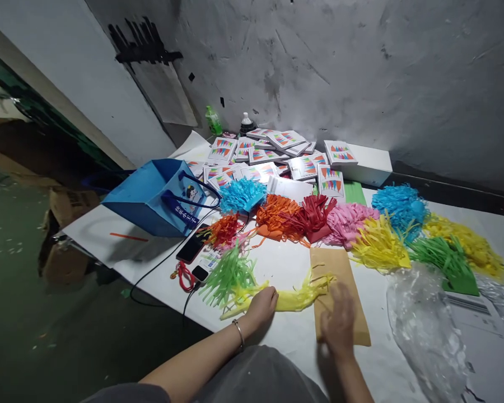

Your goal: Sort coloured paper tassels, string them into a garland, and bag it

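Observation:
My left hand (264, 308) is closed in a fist around a yellow tissue-paper tassel (296, 299), pressing it near the table's front edge. The tassel's fringed ends spread out on both sides of the fist. My right hand (339, 319), blurred by motion, is over a brown envelope (340, 268) with its fingers stretched out and nothing visible in them. One end of the yellow tassel lies on that envelope, close to the right fingertips. A light green tassel (231, 274) rests just beyond my left hand.
Bundles of orange (275, 212), pink (348, 221) and blue tassels (241, 195) form a row. Behind them are several printed packs (277, 154). A blue bag (147, 196), a phone (192, 244) and cables lie left; clear plastic (422, 330) lies right. A wall stands behind.

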A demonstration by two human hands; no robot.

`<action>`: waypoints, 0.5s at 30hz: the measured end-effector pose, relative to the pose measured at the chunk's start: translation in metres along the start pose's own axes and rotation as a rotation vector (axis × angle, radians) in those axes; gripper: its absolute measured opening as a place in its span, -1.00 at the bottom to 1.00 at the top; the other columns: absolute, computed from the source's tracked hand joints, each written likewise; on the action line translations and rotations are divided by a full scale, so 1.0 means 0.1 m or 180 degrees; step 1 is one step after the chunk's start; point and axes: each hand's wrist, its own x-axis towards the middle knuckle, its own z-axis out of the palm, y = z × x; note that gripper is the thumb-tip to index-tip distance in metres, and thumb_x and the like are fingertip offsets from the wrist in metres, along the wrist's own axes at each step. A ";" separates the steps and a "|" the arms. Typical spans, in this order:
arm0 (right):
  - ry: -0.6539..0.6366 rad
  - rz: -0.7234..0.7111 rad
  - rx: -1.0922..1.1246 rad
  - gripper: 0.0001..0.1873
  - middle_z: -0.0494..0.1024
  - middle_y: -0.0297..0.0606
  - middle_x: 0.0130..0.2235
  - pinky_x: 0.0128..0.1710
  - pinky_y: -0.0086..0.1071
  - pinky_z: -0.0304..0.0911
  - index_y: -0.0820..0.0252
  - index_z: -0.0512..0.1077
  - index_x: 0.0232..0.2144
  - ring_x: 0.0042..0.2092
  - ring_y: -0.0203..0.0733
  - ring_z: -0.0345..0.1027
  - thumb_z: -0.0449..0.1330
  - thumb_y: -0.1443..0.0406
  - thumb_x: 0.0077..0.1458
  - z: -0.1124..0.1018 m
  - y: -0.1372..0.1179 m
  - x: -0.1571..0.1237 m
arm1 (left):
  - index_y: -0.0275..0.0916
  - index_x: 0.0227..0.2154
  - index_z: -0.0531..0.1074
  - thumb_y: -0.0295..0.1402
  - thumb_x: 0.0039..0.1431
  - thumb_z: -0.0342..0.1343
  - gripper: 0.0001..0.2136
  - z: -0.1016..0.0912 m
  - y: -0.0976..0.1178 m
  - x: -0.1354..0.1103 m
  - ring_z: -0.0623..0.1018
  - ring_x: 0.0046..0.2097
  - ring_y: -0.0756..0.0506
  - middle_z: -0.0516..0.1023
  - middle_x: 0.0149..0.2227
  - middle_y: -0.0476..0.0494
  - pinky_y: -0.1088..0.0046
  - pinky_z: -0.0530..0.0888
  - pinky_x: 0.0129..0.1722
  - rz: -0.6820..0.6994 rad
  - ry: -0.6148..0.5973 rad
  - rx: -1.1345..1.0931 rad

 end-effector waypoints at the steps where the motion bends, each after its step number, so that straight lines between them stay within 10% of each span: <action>1: -0.0234 -0.0573 0.0324 -0.35 0.20 0.01 0.24 0.18 0.02 0.06 0.27 0.15 0.18 0.29 0.03 -0.02 -0.02 0.49 -0.02 0.06 -0.13 -0.04 | -0.23 -0.44 0.37 -0.35 0.26 -0.13 -0.77 0.01 0.00 0.01 0.45 -0.36 -0.09 0.50 -0.41 -0.13 0.43 0.27 -0.36 0.0021 0.0011 0.0011; 4: -0.0958 -0.1560 0.0731 -0.39 0.36 -0.17 0.17 0.21 -0.14 0.12 0.17 0.25 0.14 0.24 -0.12 0.12 -0.02 0.53 0.01 0.35 -0.44 -0.14 | -0.24 -0.46 0.37 -0.38 0.25 -0.13 -0.77 0.03 -0.03 0.06 0.45 -0.39 -0.09 0.49 -0.45 -0.12 0.42 0.30 -0.37 0.0099 0.0048 0.0049; 15: -0.0614 -0.1280 0.0616 -0.66 0.55 -0.08 -0.07 0.04 -0.09 0.28 0.23 0.43 -0.11 0.03 -0.06 0.36 -0.03 0.50 0.15 0.90 -0.36 -0.29 | -0.17 -0.07 0.36 -0.41 0.17 0.06 -0.74 -0.04 -0.04 -0.30 0.28 0.13 -0.25 0.41 0.03 -0.22 0.02 0.08 0.16 0.1665 0.0469 0.0608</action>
